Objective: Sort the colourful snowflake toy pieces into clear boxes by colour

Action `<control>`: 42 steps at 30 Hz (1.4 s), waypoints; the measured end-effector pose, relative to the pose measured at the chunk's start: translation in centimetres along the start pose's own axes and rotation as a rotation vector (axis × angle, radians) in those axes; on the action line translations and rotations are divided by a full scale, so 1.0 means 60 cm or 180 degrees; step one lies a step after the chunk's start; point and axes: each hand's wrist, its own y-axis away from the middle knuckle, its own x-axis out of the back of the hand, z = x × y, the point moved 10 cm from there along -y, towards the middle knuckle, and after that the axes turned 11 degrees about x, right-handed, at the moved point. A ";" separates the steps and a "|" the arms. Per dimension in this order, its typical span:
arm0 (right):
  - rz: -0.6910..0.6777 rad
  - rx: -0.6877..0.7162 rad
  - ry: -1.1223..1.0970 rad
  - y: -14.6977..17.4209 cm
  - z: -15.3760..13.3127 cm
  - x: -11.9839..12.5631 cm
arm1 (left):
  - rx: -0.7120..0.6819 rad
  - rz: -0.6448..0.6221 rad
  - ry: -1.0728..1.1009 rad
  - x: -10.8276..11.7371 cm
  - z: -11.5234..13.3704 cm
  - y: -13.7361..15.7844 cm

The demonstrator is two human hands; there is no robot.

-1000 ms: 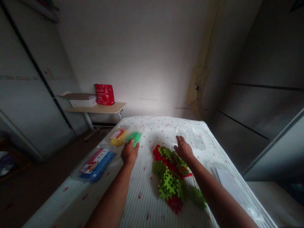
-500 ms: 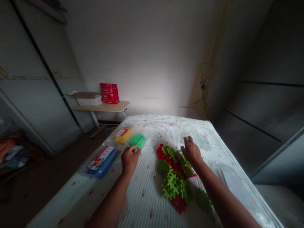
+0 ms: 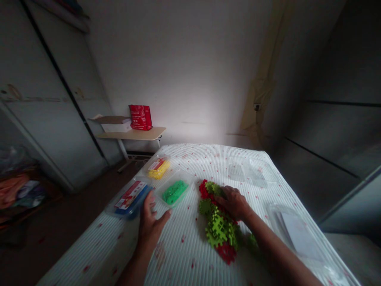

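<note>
Directly under the right hand (image 3: 233, 200) lies the upper part of the pile of red and lime-green gear-shaped pieces (image 3: 218, 228), so this hand is by far the nearer one. The pile's long axis runs from its far end, just left of the fingers, back toward the person and slightly to the right, with the wrist coming in from the right across it. The right fingers bend down over the pieces; whether they grip one cannot be told. Well to the left of the pile, the left hand (image 3: 150, 224) is empty and spread, thumb apart from the fingers. Its fingertips are close to the box of blue pieces (image 3: 133, 198), contact unclear, and a tub of green pieces (image 3: 175, 192) lies just beyond its thumb. Farther off is a box of yellow pieces (image 3: 159, 169); clear plastic containers (image 3: 257, 172) lie to the far right. Everything rests on a ribbed, red-flecked white cloth (image 3: 184, 258). Beyond, against a pale wall (image 3: 184, 71), a small table (image 3: 139, 134) bears a red bag (image 3: 141, 117).
</note>
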 end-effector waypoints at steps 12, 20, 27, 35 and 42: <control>0.0031 0.0326 0.0081 0.008 -0.065 0.033 | -0.0165 -0.0110 -0.0370 -0.054 0.051 -0.009; 0.1083 0.2050 -0.1033 0.024 -0.207 0.109 | -0.0520 0.0055 -0.0025 -0.046 0.128 0.028; 0.1174 0.2060 -0.1432 0.032 -0.219 0.130 | -0.0960 -0.0226 -0.0362 -0.077 0.206 0.041; 0.1032 0.2013 -0.2041 0.039 -0.196 0.140 | -0.0693 -0.0946 0.0051 -0.094 0.208 0.037; 0.1488 0.1489 -0.1054 0.048 -0.183 0.168 | -0.0320 -0.1409 0.0773 -0.123 0.197 0.037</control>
